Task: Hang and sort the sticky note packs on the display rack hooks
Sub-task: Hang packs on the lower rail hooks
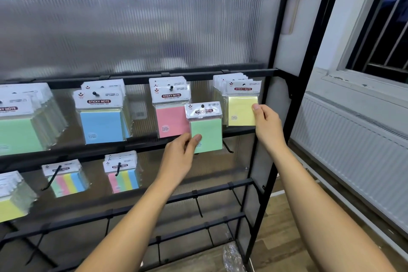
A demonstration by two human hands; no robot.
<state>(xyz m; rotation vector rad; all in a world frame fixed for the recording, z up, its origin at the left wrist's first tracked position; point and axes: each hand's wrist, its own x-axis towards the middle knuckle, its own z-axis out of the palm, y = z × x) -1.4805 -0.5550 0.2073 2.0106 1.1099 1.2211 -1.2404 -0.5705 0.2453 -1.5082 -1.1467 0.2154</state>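
Hands are both up at the display rack [268,104], right in front of its middle row of hooks. Left hand [180,157] has a green sticky note pack [206,131] pinched at its lower left corner, thumb flat on the front face and the other fingers tucked behind, and the pack sits in the air, upright, overlapping the lower right corner of the pink packs [170,115] and off any hook that shows. Right hand [268,127] is closed on the yellow packs [241,106] hanging on the rightmost hook of that row, thumb pressed on the right edge of the front pack, fingers curled out of sight behind the stack. Across the same row, blue packs [102,117] hang to the left of the pink ones, and a thick batch of green packs [19,123] hangs at the far left edge. Down a row, two hooks carry striped multicolour packs [122,174], with more yellow ones at the far left, and a bare hook [227,147] juts out just below and right of the held green pack. Lower rails carry only empty hooks. Off to the right, a white radiator [353,139] runs under a window sill [362,86], well apart from the rack.
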